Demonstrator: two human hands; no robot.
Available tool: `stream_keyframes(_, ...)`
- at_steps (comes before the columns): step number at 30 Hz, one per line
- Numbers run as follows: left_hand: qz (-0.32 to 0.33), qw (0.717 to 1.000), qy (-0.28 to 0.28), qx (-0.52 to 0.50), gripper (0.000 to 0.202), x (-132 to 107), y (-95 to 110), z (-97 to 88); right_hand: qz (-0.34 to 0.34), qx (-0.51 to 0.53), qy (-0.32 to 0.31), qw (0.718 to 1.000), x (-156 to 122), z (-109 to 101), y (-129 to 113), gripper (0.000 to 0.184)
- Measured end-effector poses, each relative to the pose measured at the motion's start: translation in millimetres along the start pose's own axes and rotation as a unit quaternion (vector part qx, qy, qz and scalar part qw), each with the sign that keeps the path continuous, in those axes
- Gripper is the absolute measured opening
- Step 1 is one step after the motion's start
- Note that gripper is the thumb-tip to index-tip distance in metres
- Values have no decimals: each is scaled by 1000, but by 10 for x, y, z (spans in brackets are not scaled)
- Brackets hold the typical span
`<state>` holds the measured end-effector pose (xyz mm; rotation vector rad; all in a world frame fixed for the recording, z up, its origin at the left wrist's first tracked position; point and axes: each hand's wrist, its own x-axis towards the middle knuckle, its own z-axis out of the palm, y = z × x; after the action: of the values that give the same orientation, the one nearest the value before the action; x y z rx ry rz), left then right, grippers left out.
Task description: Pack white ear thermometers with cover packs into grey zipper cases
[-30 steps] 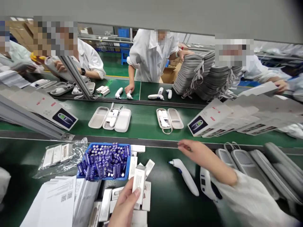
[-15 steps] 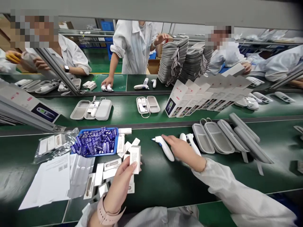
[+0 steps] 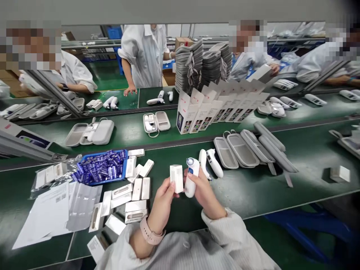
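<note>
My left hand point(image 3: 163, 197) is closed around a small white box point(image 3: 176, 177), held upright above the green table. Close beside it, my right hand point(image 3: 204, 191) grips a white infrared thermometer point(image 3: 190, 187), its blue-ringed probe end turned up. Box and thermometer are side by side; a narrow gap shows between them. Two more thermometers point(image 3: 215, 164) lie just beyond my right hand. To the left of my left hand, several similar white boxes point(image 3: 135, 205) are scattered, some with a window in the front.
A blue tray point(image 3: 125, 165) of purple batteries and paper sheets point(image 3: 45, 213) lie at left. Open grey cases point(image 3: 242, 150) stand at right. Printed cartons point(image 3: 185, 112) line the belt beyond. Co-workers in white coats work across the line; a metal post point(image 3: 56, 93) slants at left.
My right hand has taken the thermometer off the table and brought it beside the white box. The view has shifted right. Across the line, a co-worker's hand has let go of two thermometers.
</note>
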<state>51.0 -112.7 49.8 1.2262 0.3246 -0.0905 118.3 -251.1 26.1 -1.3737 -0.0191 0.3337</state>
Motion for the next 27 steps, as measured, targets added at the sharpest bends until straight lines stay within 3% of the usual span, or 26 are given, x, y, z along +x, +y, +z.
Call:
stream_keyframes(2, -23, 996, -43, -78, 48, 81, -58, 202, 11, 108, 8, 994, -121, -140, -29, 38)
stream_keyframes(4, -16, 996, -35, -83, 46, 173, -116, 356, 16, 127, 25, 992, -183, -331, -46, 42)
stream_keyframes(7, 20, 999, -8, 34, 38, 297, -205, 530, -1, 93, 74, 993, -221, -583, -28, 48)
stream_keyframes(9, 86, 983, 11, 163, 30, 350, -266, 649, -20, 78, 107, 991, -236, -664, 11, 52)
stream_keyframes(12, 218, 918, 17, 331, 22, 395, -335, 846, -32, 137, 180, 974, -245, -693, 85, 56)
stream_keyframes(15, 307, 840, -35, 446, 34, 459, -354, 1015, -25, 195, 245, 949, -227, -760, 124, 55)
stream_keyframes(17, 331, 805, -79, 486, 38, 524, -355, 1096, -27, 189, 268, 944, -202, -859, 107, 53)
stream_keyframes(23, 293, 838, -113, 446, 15, 649, -424, 1279, 2, 184, 273, 944, -173, -1149, -48, 53)
stream_keyframes(25, 305, 824, -119, 463, 12, 663, -402, 1356, 6, 199, 271, 942, -190, -1237, -62, 57)
stream_keyframes(27, 319, 795, -165, 488, 14, 729, -311, 1461, -6, 200, 295, 935, -191, -1364, -38, 61)
